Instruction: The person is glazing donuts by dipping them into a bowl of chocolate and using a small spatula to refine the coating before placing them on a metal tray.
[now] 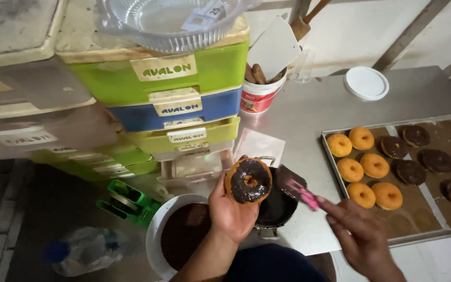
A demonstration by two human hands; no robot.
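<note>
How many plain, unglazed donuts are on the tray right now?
6, all at the left end of the tray: two at the top, two in the middle, two nearest the person. None looks hidden.

A round doughnut (248, 180) — glossy dark chocolate on top, golden edge — held tilted above a small dark pan (276, 209).

I've got a stack of green and blue plastic drawers (178, 99) at the back, a clear plastic dish (168, 21) on top. Beside it a white tub (259, 96) holding a scraper. A white lid (366, 82) lies farther right, a water bottle (87, 250) low left.
</note>
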